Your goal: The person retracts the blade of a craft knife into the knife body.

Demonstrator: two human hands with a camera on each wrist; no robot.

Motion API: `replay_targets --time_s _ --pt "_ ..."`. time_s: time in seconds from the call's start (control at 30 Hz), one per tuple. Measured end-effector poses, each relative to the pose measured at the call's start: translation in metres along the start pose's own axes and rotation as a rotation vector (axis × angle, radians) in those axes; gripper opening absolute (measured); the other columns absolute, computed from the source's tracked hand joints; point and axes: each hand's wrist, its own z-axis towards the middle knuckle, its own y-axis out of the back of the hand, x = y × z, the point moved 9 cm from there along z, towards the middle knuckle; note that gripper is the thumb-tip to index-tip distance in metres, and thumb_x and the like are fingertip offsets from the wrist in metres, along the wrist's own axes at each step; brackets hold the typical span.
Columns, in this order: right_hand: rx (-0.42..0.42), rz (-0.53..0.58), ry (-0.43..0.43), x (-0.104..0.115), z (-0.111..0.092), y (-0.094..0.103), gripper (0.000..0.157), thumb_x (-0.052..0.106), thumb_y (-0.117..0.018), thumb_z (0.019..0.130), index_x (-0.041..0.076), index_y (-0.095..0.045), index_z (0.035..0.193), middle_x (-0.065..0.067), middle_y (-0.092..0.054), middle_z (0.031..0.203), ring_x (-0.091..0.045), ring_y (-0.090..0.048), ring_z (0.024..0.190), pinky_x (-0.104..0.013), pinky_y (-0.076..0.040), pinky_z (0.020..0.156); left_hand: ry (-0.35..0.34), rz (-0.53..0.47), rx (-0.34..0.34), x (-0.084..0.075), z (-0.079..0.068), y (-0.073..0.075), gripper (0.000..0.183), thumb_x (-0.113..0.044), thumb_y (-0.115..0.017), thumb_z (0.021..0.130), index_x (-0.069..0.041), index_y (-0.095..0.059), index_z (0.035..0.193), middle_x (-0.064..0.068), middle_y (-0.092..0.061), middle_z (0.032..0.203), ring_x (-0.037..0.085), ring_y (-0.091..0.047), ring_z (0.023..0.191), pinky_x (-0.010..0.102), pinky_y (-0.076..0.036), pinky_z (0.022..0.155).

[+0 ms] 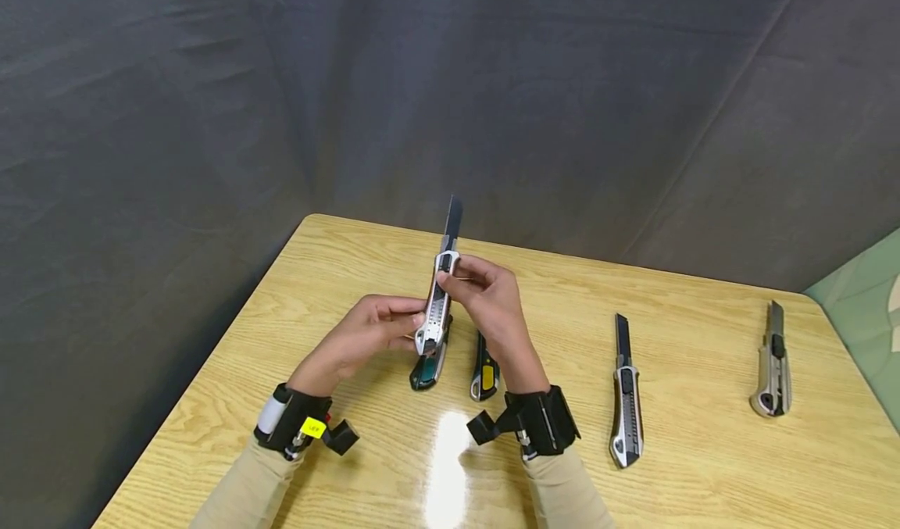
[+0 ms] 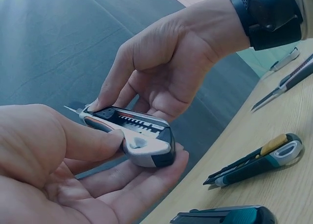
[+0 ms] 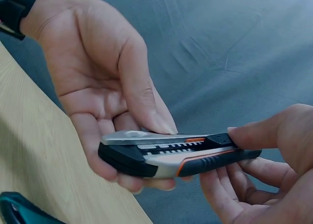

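Observation:
A silver and black utility knife (image 1: 437, 302) with orange trim is held up above the table, its dark blade (image 1: 453, 218) extended and pointing away. My left hand (image 1: 366, 331) pinches the butt end, thumb on the side and fingers beneath. Near the blade end, my right hand (image 1: 488, 294) grips the knife, its thumb on the black slider (image 3: 218, 140). Below the hands lie a green and black utility knife (image 1: 426, 371) and another dark green one with a yellow slider (image 1: 488, 377), partly hidden by the right hand and forearm.
On the wooden table (image 1: 562, 482), to the right, lies a silver and black utility knife (image 1: 626, 416) with its blade out. Farther right is a beige one (image 1: 772, 380), blade also out. A dark grey curtain (image 1: 562, 107) hangs behind the table.

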Motion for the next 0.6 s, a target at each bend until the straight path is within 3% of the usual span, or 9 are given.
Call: replay_targets --time_s 0.2,0.47,0.6 --pt "-0.018 -0.006 -0.015 -0.0011 0.0008 -0.0004 0.030 0.026 -0.070 0.080 0.006 -0.069 0.102 -0.014 -0.067 0.091 -0.024 -0.065 0.080 -0.035 -0.058 0.072 -0.002 0.050 -0.031 -0.0019 -0.0007 0.0047 0.037 -0.016 -0.057 0.091 -0.005 -0.056 0.127 0.016 -0.058 0.125 0.027 -0.060 0.100 0.037 -0.055 0.081" --pt "-0.029 0.014 0.016 0.0020 0.0023 0.0029 0.027 0.021 -0.070 0.081 0.002 -0.069 0.100 -0.016 -0.068 0.091 -0.025 -0.065 0.079 -0.040 -0.058 0.072 0.005 0.088 -0.018 0.0010 0.0011 0.0033 0.033 -0.019 -0.055 0.092 -0.006 -0.059 0.122 0.016 -0.060 0.119 0.029 -0.061 0.095 0.053 -0.049 0.088" --pt "-0.016 0.017 0.016 0.0013 0.0027 0.0016 0.027 0.020 -0.069 0.082 0.002 -0.069 0.101 -0.017 -0.067 0.092 -0.026 -0.065 0.079 -0.038 -0.058 0.070 -0.009 0.103 0.002 0.0025 0.0017 0.0009 0.030 -0.016 -0.054 0.093 -0.003 -0.058 0.120 0.019 -0.059 0.116 0.029 -0.060 0.094 0.053 -0.049 0.088"
